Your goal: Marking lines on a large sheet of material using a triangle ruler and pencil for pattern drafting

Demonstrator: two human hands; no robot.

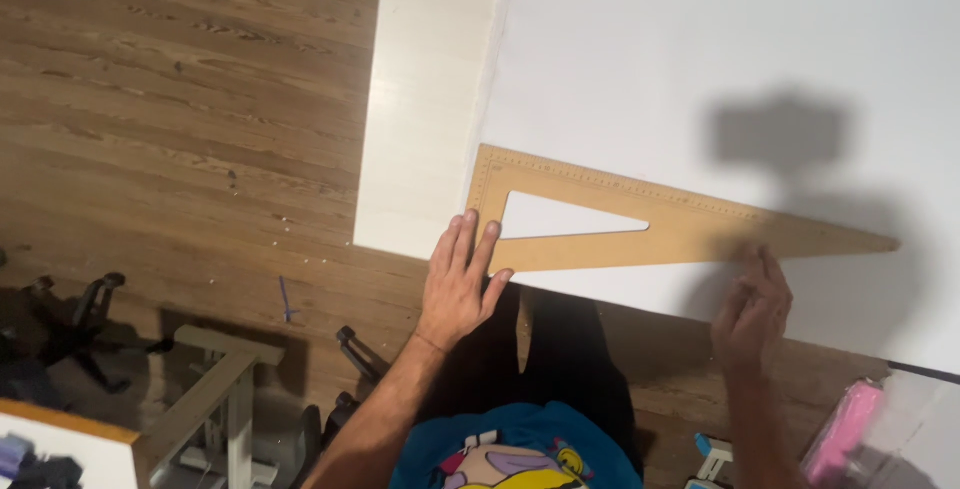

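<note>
A large wooden set square [690, 226] with a triangular cut-out lies flat on a big white sheet [720, 59] that covers a pale table [425, 99]. My left hand [460, 284] rests flat, fingers spread, on the set square's wide left end near the table's front edge. My right hand [752, 307] touches the lower edge of the set square toward its narrow right tip, fingers curled; whether it holds anything I cannot make out.
Wooden floor [170, 109] lies to the left. A chair base with castors [70, 324] and a pale stool frame [215, 389] stand at lower left. A pink packet [845, 429] lies at lower right. A head-shaped shadow [790, 139] falls on the sheet.
</note>
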